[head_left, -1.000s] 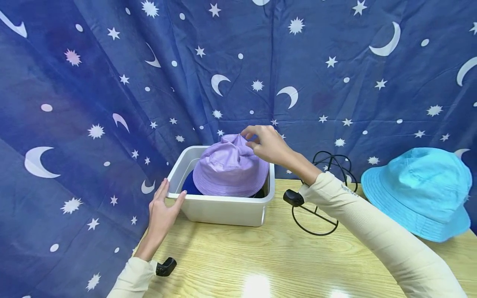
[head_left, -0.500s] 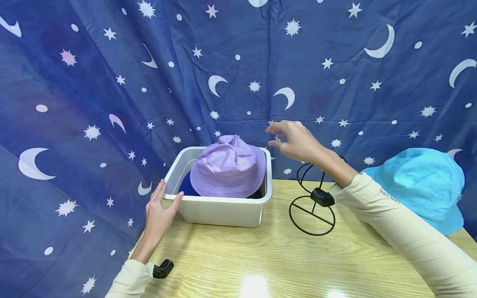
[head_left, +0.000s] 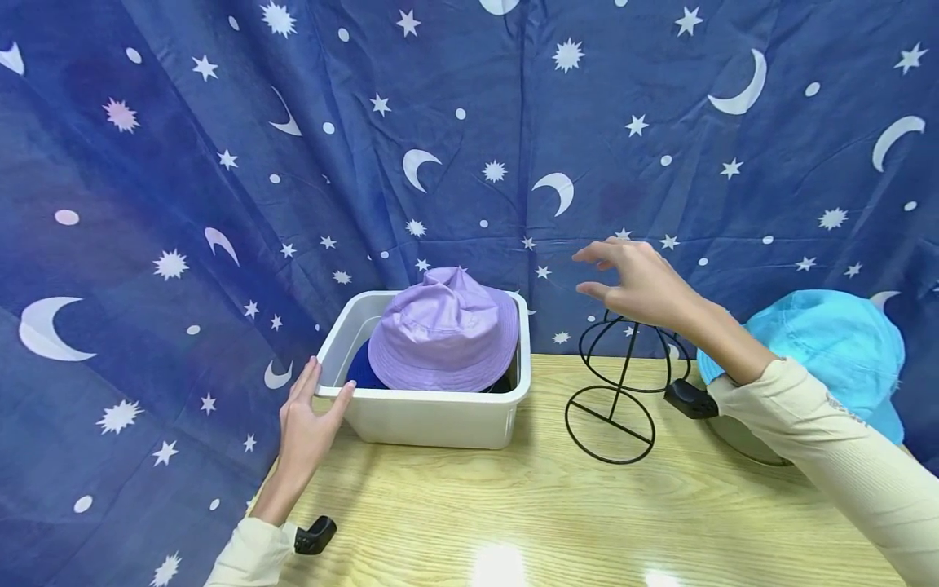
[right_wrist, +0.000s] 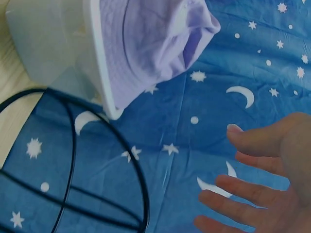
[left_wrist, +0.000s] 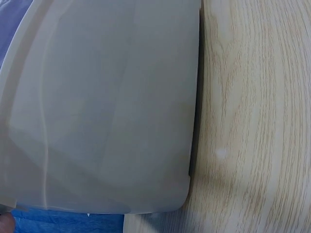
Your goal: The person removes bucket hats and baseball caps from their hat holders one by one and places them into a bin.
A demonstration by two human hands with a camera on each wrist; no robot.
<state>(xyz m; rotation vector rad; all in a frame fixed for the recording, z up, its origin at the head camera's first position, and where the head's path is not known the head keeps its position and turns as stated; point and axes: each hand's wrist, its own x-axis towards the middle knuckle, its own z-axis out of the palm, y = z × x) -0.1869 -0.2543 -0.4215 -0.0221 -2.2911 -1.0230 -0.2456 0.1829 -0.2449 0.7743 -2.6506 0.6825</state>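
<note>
A lilac bucket hat (head_left: 443, 334) sits crown up in a white plastic bin (head_left: 429, 422), over something dark blue (head_left: 362, 371) that is mostly hidden. My left hand (head_left: 306, 432) rests on the bin's front left corner, its thumb at the front rim and fingers at the left rim. In the left wrist view the bin's wall (left_wrist: 112, 107) fills much of the picture. My right hand (head_left: 641, 281) hovers above a black wire hat stand (head_left: 623, 375), holding nothing. The right wrist view shows that hand's fingers (right_wrist: 238, 208) spread apart, with the stand's wire hoops alongside.
On the right lies a light blue bucket hat (head_left: 829, 342), partly behind my right forearm. A greyish curved edge (head_left: 748, 440) shows below that sleeve. The wooden table (head_left: 455, 505) meets a blue star-and-moon curtain (head_left: 469, 204) at the back and left.
My right hand has moved right, from beside the lilac hat's crown to above the wire stand. My left hand stays on the bin's corner. The whole head view has shifted slightly.
</note>
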